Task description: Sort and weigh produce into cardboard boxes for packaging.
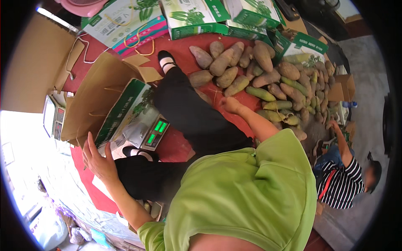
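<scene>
An open cardboard carton (pixel 90 104) with a green and white printed side stands at the left, its flaps spread. Beside its lower corner is my left hand (pixel 99 161), fingers stretched and apart, near or touching the rim. A digital scale (pixel 150 143) with a lit green display shows by the carton's printed side, between my feet. My right hand (pixel 231 105) is over the red mat (pixel 247 118), fingers curled in. It is close to a heap of soil-covered, long green radishes (pixel 276 104). Whether anything small is in those fingers is hidden.
Green and white printed cartons (pixel 188 19) stand along the far side. A pink basin (pixel 83 6) sits at the far left, and a second scale (pixel 54 117) stands left of the carton. At the right, a person in a striped shirt (pixel 343 184) reaches toward the heap.
</scene>
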Demonstrator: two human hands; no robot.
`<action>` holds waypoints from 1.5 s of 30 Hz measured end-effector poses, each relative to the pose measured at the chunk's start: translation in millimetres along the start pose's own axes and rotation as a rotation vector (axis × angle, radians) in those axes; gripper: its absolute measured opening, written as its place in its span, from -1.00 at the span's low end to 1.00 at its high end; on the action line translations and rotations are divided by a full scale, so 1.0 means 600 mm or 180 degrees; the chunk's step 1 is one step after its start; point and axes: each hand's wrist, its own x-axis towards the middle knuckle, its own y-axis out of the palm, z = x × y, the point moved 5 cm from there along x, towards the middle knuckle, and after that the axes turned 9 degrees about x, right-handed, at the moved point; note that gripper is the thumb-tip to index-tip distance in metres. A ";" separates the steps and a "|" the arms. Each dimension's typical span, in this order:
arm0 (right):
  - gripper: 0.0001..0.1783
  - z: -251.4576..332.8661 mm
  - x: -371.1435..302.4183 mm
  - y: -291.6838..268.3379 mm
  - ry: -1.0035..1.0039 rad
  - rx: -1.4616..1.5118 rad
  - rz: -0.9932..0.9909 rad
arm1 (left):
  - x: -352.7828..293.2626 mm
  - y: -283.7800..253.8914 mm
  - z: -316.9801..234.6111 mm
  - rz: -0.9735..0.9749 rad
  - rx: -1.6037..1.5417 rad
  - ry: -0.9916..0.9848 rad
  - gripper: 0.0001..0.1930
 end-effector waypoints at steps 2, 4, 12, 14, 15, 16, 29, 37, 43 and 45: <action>-0.80 -0.054 -0.028 0.052 0.0068 -0.0183 0.0088 | -0.012 0.024 0.026 0.0464 0.0106 -0.0068 -0.62; -0.79 -0.078 -0.066 0.083 0.0607 -0.0533 0.0381 | -0.014 0.031 0.032 0.0577 0.0084 -0.0274 -0.74; -0.77 -0.105 -0.110 0.110 0.0767 -0.0307 0.0448 | -0.025 0.006 0.007 0.0573 0.0021 -0.0113 -0.81; -0.78 -0.141 -0.096 0.116 0.0712 -0.0578 0.0254 | -0.024 0.007 -0.001 0.0465 -0.0093 -0.0037 -0.79; -0.79 -0.157 -0.083 0.115 0.0743 -0.0353 0.0064 | -0.025 0.005 -0.002 0.0343 -0.0169 -0.0009 -0.78; -0.80 -0.167 -0.074 0.106 0.0777 -0.0129 -0.0130 | -0.024 0.008 -0.003 0.0356 -0.0162 -0.0009 -0.78; -0.61 -0.408 0.066 0.041 0.2401 0.2654 -0.2566 | -0.018 0.033 -0.001 0.0368 0.0141 -0.0158 -0.79; -0.43 -0.287 0.091 0.044 0.2944 0.4816 -0.2609 | -0.021 0.023 0.007 0.0560 0.0139 -0.0377 -0.83; -0.50 -0.291 0.098 0.048 0.3410 0.5232 -0.2499 | -0.011 0.029 0.006 0.0606 0.0073 -0.0424 -0.87; -0.51 -0.293 0.101 0.044 0.3393 0.5130 -0.2458 | -0.007 0.025 0.002 0.0644 -0.0018 -0.0519 -0.88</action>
